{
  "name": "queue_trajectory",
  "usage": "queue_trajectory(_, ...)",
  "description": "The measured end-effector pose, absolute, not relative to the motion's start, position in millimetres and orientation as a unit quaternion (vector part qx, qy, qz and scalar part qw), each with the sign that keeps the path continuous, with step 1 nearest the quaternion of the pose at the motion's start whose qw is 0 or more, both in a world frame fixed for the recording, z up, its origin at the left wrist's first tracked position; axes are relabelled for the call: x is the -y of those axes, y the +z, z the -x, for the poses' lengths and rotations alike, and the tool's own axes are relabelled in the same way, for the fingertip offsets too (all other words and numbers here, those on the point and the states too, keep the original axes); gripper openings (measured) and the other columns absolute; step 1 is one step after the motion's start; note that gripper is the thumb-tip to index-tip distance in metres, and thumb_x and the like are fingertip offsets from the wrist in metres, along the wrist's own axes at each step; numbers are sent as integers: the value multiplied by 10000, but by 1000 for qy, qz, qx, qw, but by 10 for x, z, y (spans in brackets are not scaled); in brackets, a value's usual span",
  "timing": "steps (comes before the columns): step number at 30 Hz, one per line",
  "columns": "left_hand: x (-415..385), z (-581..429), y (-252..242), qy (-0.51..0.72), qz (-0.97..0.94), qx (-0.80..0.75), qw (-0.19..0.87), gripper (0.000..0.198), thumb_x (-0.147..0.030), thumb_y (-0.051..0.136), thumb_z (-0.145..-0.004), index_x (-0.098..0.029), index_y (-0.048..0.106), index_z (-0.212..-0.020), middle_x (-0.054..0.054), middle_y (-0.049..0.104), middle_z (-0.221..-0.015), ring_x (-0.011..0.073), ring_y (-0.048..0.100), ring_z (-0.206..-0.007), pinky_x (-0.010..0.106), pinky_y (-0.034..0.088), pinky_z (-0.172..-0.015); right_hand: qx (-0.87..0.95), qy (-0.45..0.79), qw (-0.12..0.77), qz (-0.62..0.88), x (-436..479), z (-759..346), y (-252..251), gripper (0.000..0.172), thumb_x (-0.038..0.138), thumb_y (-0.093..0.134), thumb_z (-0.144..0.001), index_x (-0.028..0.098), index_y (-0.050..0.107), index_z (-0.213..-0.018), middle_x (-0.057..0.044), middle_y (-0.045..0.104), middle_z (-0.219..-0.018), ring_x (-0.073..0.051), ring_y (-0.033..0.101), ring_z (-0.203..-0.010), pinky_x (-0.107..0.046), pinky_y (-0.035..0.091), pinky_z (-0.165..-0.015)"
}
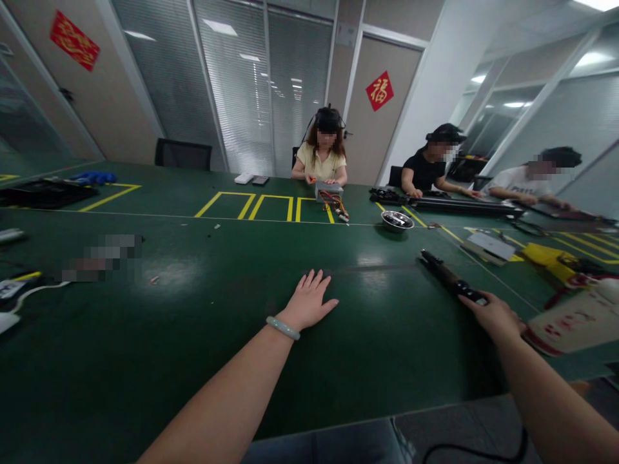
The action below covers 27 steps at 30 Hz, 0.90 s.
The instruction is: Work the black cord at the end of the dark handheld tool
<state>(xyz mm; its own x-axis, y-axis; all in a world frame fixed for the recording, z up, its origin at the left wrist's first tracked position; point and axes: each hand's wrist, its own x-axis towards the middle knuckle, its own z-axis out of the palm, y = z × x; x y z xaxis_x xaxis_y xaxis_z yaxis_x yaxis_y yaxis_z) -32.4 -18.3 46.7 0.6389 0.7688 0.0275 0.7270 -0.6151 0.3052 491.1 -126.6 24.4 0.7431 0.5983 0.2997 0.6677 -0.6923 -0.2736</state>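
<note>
Green mat (pixel 145 361) | left hand (pixel 309 299) flat, fingers open | right hand (pixel 493 317): fingers grip black rod (pixel 447 276)

Open table (pixel 193 348) around left hand (pixel 309 301), steel bowl (pixel 396 221) beyond, black tool (pixel 452 280) right

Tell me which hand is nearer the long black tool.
Right. The right hand touches the black tool at its near end; the left hand lies flat on the green table, off to the tool's left, not touching it.
</note>
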Motion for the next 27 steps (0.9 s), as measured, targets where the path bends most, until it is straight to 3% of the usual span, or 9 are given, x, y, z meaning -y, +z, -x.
queue_trajectory(3,198,313,489,82,-893,-421,138,720,-652,256,-932,-235,243,-1518,63,176,-1591,299,112,-1469,493,190,-1167,319,-40,166,932,1222,-4847,291,730,706,584,-685,206,653,-1213,-253,604,-1172,-484,540,-1070,-611,350,-818)
queue_trajectory(7,216,301,508,89,-889,-426,143,718,-640,257,-934,-218,253,-1516,75,164,-1594,292,90,-1473,497,174,-1172,338,-61,176,922,1260,-4759,276,709,702,542,-730,196,657,-1213,-256,608,-1158,-453,541,-1082,-566,348,-835)
queue_trajectory(16,194,290,487,118,-884,-432,135,719,-622,285,-937,-228,188,-1530,71,79,-1608,299,54,-1476,527,149,-1178,453,-46,155,877,1267,-4174,283,670,726,465,-759,253,631,-1205,-141,624,-1210,-384,544,-1106,-525,362,-856)
queue_trajectory(22,222,201,534,214,-881,-415,81,594,-546,254,-982,-242,293,-1491,52,209,-1586,252,123,-1472,496,165,-1190,600,5,155,785,1124,-3141,423,506,611,550,-791,336,603,-1211,-41,641,-1176,-307,550,-1094,-460,323,-878)
queue_trajectory(27,296,183,633,309,-868,-387,27,462,-424,302,-1007,-247,412,-1418,35,369,-1518,205,220,-1447,463,150,-1203,712,57,170,679,873,-2104,532,429,495,643,-794,354,596,-1196,-38,636,-1164,-290,526,-1096,-435,284,-897)
